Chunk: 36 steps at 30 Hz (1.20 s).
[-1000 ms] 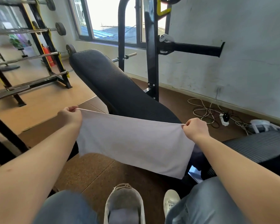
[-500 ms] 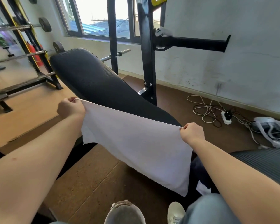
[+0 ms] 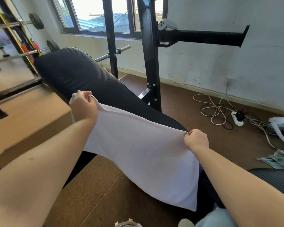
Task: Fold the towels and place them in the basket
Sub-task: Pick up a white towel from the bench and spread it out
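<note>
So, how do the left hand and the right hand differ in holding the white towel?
The left hand is higher in the picture, over the black bench pad; the right hand is lower, by the pad's near end. The left hand bunches cloth, a corner poking past it; the right hand pinches the edge. Both hold the top edge of the towel, stretched between them.

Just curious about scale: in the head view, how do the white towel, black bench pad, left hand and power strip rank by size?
1. white towel and black bench pad: they look alike, and the towel is nearer, so unranked.
2. left hand
3. power strip
</note>
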Each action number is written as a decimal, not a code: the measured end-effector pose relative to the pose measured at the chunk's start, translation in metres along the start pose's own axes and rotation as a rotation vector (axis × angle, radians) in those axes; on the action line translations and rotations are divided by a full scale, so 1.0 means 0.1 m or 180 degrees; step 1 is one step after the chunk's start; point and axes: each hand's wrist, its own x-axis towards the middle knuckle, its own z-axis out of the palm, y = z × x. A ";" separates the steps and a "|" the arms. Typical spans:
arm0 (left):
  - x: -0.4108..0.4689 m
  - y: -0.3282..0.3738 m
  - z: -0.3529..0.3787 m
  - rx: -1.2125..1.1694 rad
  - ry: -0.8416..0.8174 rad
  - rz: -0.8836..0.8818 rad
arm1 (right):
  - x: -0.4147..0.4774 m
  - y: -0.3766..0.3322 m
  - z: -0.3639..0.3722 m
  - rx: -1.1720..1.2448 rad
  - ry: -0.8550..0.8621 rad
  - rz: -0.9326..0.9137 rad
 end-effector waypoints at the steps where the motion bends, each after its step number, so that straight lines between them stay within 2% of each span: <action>1: 0.03 -0.01 0.02 0.0064 -0.0057 0.0127 | 0.03 -0.01 0.01 0.0009 0.0008 0.0024; 6: 0.17 0.11 0.13 0.0322 -0.0036 0.0397 | 0.19 -0.04 0.07 -0.0025 0.0102 0.0116; 11: 0.45 0.21 0.43 0.0403 -0.0234 0.0639 | 0.41 -0.07 0.13 -0.0081 0.0186 0.0251; 17: 0.78 0.37 0.87 0.0991 -0.0631 0.0956 | 0.64 -0.08 0.28 -0.0087 0.0261 0.0334; 22: 0.80 0.58 1.01 0.0499 -0.0805 0.0988 | 0.69 -0.07 0.31 0.0188 0.0196 0.0493; 25: 0.72 0.55 1.04 0.0302 -0.0846 0.1430 | 0.63 -0.02 0.31 0.0183 0.0245 0.0322; 28: 0.55 0.54 1.01 0.0784 -0.0885 0.1700 | 0.53 0.02 0.30 -0.0045 0.0364 0.0074; 31: 0.34 0.55 0.98 0.1799 -0.1311 0.1553 | 0.43 -0.01 0.31 -0.0097 0.0386 -0.0240; 33: 0.19 0.53 0.98 0.2405 -0.1537 0.1505 | 0.36 -0.07 0.35 -0.0120 0.0203 -0.0362; 36: 0.05 0.47 1.01 0.2666 -0.1676 0.1415 | 0.25 -0.14 0.47 -0.0189 -0.0258 -0.0297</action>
